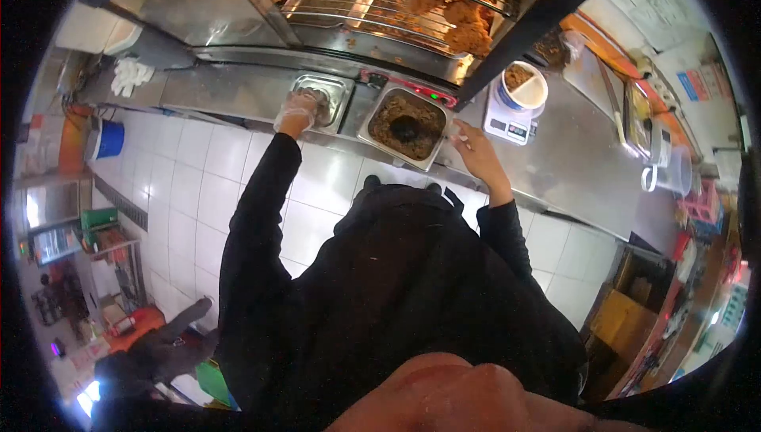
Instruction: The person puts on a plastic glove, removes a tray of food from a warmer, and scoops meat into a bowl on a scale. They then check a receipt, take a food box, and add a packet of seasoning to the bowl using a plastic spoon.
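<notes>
A stainless counter point(555, 178) runs below a lit rack point(372, 12) of fried food. The left arm reaches forward, its gloved hand point(300, 108) palm down over the small steel pan point(339, 99), fingers bent; whether they grip anything is unclear. The right arm angles out, elbow bent, its hand point(473, 149) half-open beside the filled pan point(393, 154), which sits between both hands; I cannot tell whether it grasps the rim.
</notes>
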The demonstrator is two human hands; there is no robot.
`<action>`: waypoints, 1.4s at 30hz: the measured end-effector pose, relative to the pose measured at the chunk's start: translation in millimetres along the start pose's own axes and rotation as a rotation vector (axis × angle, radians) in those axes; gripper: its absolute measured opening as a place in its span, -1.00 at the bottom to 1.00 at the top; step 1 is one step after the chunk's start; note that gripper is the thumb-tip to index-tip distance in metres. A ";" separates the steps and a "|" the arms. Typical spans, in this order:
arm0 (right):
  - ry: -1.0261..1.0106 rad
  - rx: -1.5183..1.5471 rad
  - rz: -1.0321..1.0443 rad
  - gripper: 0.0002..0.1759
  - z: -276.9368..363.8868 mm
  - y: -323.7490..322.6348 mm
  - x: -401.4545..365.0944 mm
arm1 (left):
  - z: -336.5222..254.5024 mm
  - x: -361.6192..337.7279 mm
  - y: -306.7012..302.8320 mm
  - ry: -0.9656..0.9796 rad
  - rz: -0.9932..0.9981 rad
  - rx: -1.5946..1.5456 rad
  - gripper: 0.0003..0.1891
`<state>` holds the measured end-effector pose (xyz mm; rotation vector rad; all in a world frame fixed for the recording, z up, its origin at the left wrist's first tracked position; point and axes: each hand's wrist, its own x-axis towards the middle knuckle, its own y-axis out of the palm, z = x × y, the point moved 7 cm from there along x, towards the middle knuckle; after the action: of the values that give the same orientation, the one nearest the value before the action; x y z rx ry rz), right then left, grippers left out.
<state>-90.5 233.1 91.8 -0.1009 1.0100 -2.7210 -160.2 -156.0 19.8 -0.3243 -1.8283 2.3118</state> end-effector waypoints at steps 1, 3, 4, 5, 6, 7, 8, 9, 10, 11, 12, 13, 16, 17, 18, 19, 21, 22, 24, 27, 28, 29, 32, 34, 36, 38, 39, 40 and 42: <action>0.012 0.003 -0.015 -0.59 -6.8 -5.1 -3.4 | 2.3 6.2 10.6 0.003 0.134 -0.007 -0.73; 0.065 0.062 -0.066 -0.53 -27.6 -24.1 -13.1 | 5.7 18.9 21.7 0.031 0.261 0.035 -0.70; 0.074 0.065 -0.075 -0.53 -35.7 -30.3 -20.6 | 7.0 20.2 29.1 0.039 0.392 0.072 -0.65; 0.141 0.124 -0.089 -0.54 -48.8 -35.9 -30.0 | 4.8 23.7 25.4 0.083 0.314 0.094 -0.65; 0.206 0.183 -0.103 -0.54 -62.0 -41.0 -39.1 | 5.2 25.9 26.5 0.090 0.313 0.097 -0.65; 0.168 0.125 -0.176 -0.60 -62.6 -47.2 -45.5 | 5.7 26.3 22.8 0.116 0.330 0.083 -0.65; 0.167 0.128 -0.180 -0.60 -65.5 -47.6 -50.0 | 5.0 26.4 17.2 0.140 0.348 0.070 -0.64; 0.291 0.179 -0.155 -0.63 -77.4 -45.7 -56.3 | 11.4 28.2 29.8 0.141 0.348 0.075 -0.64; 0.415 0.231 -0.129 -0.66 -81.4 -43.0 -60.6 | 22.1 33.4 53.6 0.173 0.228 0.061 -0.74; 0.417 0.236 -0.134 -0.66 -78.9 -39.0 -58.1 | 26.9 37.5 62.0 0.205 0.108 0.046 -0.78; 0.385 0.196 -0.156 -0.69 -72.2 -33.9 -51.8 | 25.5 37.4 57.1 0.211 0.107 0.051 -0.78; 0.355 0.157 -0.180 -0.71 -64.2 -27.3 -45.3 | 22.6 33.6 46.2 0.198 0.106 0.023 -0.77; -0.017 -0.211 -0.259 -0.73 3.6 -4.3 -12.8 | 15.5 24.3 14.5 0.166 0.203 -0.025 -0.73; -0.059 -0.365 -0.201 -0.73 27.5 4.1 -1.2 | 15.0 20.9 10.4 0.136 0.302 -0.051 -0.70; -0.058 -0.367 -0.205 -0.73 32.7 15.7 9.0 | 13.6 19.1 1.9 0.139 0.298 -0.051 -0.70; -0.062 -0.585 -0.136 -0.71 33.3 34.8 20.3 | 11.6 17.6 -5.5 0.163 0.289 -0.031 -0.72; -0.067 -0.802 -0.065 -0.69 37.0 50.5 33.1 | 13.2 15.2 -11.0 0.141 0.321 -0.031 -0.71; -0.035 -0.820 -0.021 -0.68 38.0 53.8 37.7 | 17.1 15.8 -4.8 0.138 0.319 -0.031 -0.71; -0.009 -0.841 0.027 -0.67 39.3 53.5 41.7 | 27.0 14.3 10.1 0.069 0.320 -0.040 -0.73; -0.061 -0.710 0.114 -0.75 46.5 46.0 36.0 | 26.6 3.0 -3.3 0.091 0.288 -0.049 -0.76; -0.258 -0.650 -0.038 -0.78 59.6 39.0 28.4 | 24.9 -1.7 -14.2 0.083 0.290 -0.055 -0.76; -0.453 -0.579 -0.189 -0.80 70.6 31.3 18.7 | 23.1 -6.2 -26.0 0.052 0.318 -0.032 -0.73; -0.482 -0.519 -0.162 -0.76 55.0 35.6 11.9 | 29.1 -10.1 -14.8 0.079 0.293 -0.011 -0.71; -0.520 -0.480 -0.244 -0.76 54.5 28.5 8.4 | 28.5 -10.0 -17.4 0.142 0.233 -0.010 -0.71; -0.555 -0.445 -0.326 -0.75 55.1 23.3 6.2 | 20.9 -15.7 -54.1 0.104 0.237 -0.006 -0.73; -0.478 -0.382 -0.256 -0.76 46.5 29.2 10.5 | 19.1 -19.0 -69.0 0.094 0.203 -0.030 -0.74; -0.478 -0.383 -0.257 -0.76 44.9 30.6 10.0 | 19.0 -18.7 -73.8 0.084 0.170 -0.053 -0.75; -0.248 -0.190 -0.214 -0.77 29.4 28.4 16.1 | 26.6 -14.6 -58.1 0.084 0.168 -0.053 -0.75; -0.022 0.002 -0.166 -0.77 5.1 29.7 22.4 | 46.0 -4.9 -16.7 0.124 0.110 -0.049 -0.77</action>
<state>-105.6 202.6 75.9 -0.2240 1.0362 -2.8619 -168.2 -196.5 46.6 -0.5754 -1.8525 2.2625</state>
